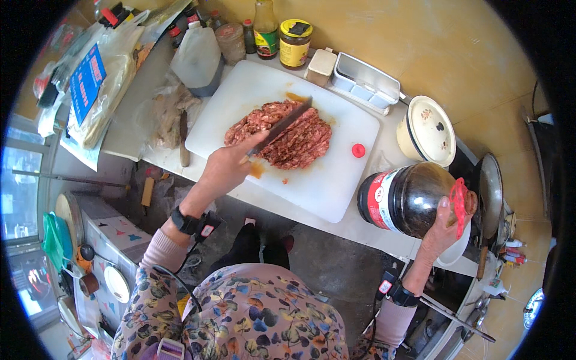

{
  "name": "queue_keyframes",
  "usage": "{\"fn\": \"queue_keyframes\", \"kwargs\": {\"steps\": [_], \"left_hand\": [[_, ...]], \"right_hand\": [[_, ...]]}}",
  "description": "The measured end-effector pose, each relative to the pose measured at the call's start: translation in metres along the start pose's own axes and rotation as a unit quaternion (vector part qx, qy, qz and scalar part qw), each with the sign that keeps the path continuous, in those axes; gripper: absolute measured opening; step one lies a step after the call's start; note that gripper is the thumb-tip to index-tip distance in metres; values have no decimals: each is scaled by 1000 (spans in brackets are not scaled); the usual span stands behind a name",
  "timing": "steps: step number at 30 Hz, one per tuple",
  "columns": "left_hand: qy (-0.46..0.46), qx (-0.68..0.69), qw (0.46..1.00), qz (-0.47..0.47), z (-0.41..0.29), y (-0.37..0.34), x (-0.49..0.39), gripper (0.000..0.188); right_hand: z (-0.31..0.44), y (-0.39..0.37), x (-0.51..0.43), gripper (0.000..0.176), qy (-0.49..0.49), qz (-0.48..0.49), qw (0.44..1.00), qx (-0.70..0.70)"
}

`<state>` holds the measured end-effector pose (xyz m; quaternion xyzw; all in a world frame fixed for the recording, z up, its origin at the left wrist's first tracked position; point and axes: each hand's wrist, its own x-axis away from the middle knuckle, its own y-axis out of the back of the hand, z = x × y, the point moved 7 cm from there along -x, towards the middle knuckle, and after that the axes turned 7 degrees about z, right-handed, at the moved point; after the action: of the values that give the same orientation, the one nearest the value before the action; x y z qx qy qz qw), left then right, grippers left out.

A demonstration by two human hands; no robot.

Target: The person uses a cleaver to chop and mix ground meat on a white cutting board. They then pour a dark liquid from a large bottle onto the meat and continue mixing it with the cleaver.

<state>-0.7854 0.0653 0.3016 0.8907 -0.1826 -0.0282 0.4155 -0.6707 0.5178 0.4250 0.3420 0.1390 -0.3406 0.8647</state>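
Minced meat (297,139) lies in a flattened mound on a white plastic cutting board (315,198), with brown liquid at its edges. My left hand (229,166) grips the handle of a kitchen knife (288,121), index finger stretched along it, and the blade rests across the meat. A large dark plastic jug (405,198) with a red and white label stands tilted at the board's right. Around its neck, by the red carrying handle (458,207), my right hand (438,234) has hold of it. A red cap (358,150) sits on the board's right side.
Behind the board stand a jar with a yellow lid (295,45), a glass bottle (265,31), a seasoning box (366,85) and a translucent jug (196,58). At right are a lidded enamel pot (427,130) and a wok (489,193). Another knife (184,139) lies left of the board.
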Motion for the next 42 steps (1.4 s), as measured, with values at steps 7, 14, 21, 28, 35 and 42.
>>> {"fn": "queue_keyframes", "kwargs": {"steps": [7, 14, 21, 28, 35, 42], "left_hand": [[124, 484, 865, -51, 82, 14, 70, 89], [176, 606, 773, -62, 135, -15, 116, 88], [191, 544, 817, 20, 140, -15, 94, 87], [62, 30, 997, -37, 81, 12, 105, 77], [65, -219, 973, -26, 49, -18, 128, 77], [81, -265, 960, -36, 44, -73, 152, 85]], "right_hand": [[-2, 1, -2, 70, 25, -9, 1000, 5], [-4, 1, -4, 67, 25, 6, 999, 35], [0, 2, -5, 66, 28, 2, 999, 32], [-3, 1, -3, 65, 22, -12, 1000, 10], [0, 0, -3, 61, 16, -10, 1000, -7], [11, -2, -2, 54, 33, -10, 999, -20]]}}
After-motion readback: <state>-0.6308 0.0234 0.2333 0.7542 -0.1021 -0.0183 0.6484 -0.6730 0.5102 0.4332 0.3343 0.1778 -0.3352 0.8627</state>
